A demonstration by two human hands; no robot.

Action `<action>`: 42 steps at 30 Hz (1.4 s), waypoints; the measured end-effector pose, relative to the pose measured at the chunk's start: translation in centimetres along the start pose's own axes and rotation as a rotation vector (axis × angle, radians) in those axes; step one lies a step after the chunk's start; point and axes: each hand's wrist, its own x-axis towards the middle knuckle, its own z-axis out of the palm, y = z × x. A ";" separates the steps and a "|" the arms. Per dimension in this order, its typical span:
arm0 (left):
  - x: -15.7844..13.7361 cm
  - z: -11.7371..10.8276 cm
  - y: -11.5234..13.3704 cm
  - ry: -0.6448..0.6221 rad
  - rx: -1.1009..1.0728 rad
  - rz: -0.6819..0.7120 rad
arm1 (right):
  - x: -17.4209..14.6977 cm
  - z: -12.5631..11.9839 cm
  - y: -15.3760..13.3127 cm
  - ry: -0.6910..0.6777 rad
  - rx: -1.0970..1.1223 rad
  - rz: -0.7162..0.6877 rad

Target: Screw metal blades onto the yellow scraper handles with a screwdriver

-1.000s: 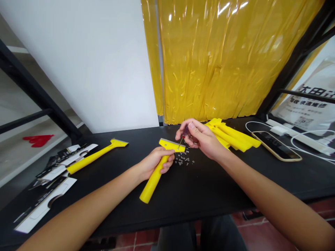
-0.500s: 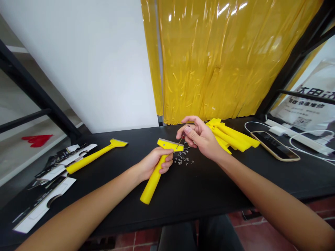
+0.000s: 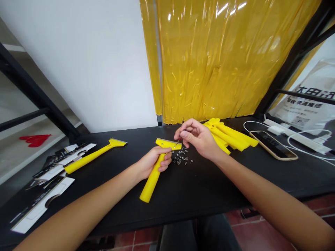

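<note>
My left hand (image 3: 154, 162) is wrapped round the yellow handle of a scraper (image 3: 149, 186), just below its wide head. Pinched in the fingers of my right hand (image 3: 196, 137) is a small screwdriver (image 3: 177, 142); its thin shaft slants down to the right-hand screw on the scraper head. Most of the screwdriver's handle is hidden by my fingers. Small loose screws and nuts (image 3: 180, 159) lie scattered on the black table beside the scraper head. Another yellow scraper (image 3: 90, 158) lies to the left, its handle end resting on printed cards.
Behind my right hand is a pile of yellow scraper handles (image 3: 232, 136). A phone (image 3: 273, 144), white cables and a power strip (image 3: 300, 137) lie at the right. Black-and-white cards (image 3: 43, 205) are spread at the left. A yellow plastic curtain (image 3: 209, 62) hangs behind the black table (image 3: 209, 188).
My right hand's fingers have closed in more round the screwdriver, with the tip still at the scraper head. The whole view has shifted slightly; my left hand keeps its hold.
</note>
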 end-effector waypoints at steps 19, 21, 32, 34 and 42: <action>0.0 0.1 0.0 0.003 0.020 0.012 | -0.1 -0.3 0.1 -0.025 0.005 0.029; -0.1 0.1 0.0 0.002 0.028 0.011 | -0.1 -0.4 0.3 -0.007 0.025 0.038; 0.1 -0.2 -0.3 -0.001 0.025 0.024 | -0.2 -0.5 0.2 -0.070 -0.036 0.031; 0.1 -0.3 -0.3 -0.009 0.024 0.012 | -0.1 -0.4 0.4 -0.034 -0.014 0.025; -0.2 0.2 -0.1 0.014 0.016 0.013 | 0.0 -0.6 -0.2 -0.047 -0.072 0.016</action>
